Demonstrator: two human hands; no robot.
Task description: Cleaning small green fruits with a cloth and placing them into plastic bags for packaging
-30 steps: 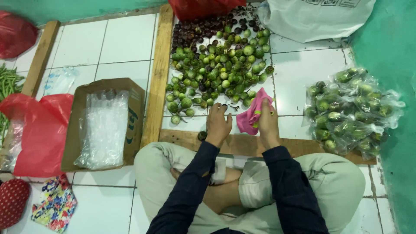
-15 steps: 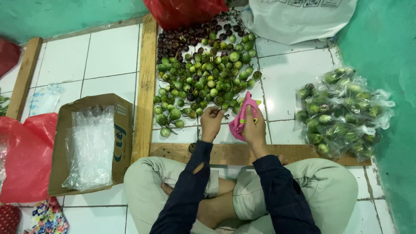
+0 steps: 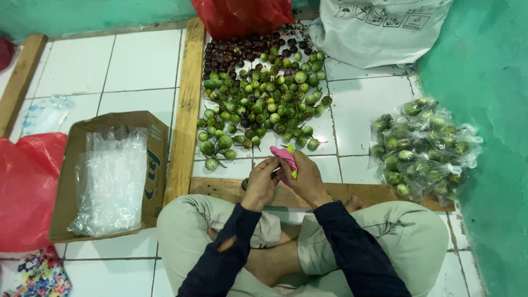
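I sit cross-legged on a white tiled floor. Both hands meet in front of me over a wooden plank [image 3: 357, 192]. My right hand [image 3: 305, 179] grips a small pink object [image 3: 286, 157] with a yellow-green part, perhaps a tool or a roll of bands. My left hand [image 3: 259, 184] pinches at the same pink object from the left. Just beyond the hands lies a heap of small round green eggplants [image 3: 264, 104], with dark purple fruits [image 3: 231, 52] at its far side.
Clear bags packed with green eggplants [image 3: 423, 146] lie at the right by a green wall. A cardboard box [image 3: 154, 165] holding clear plastic bags [image 3: 110, 181] sits at the left. Red plastic bags [image 3: 27, 192] [image 3: 242, 16] and a white sack [image 3: 379, 30] lie around. A long wooden plank [image 3: 184, 110] borders the heap.
My left hand has come off the plank and joined the right hand on the pink object. The view has shifted slightly, and both hands sit closer together.
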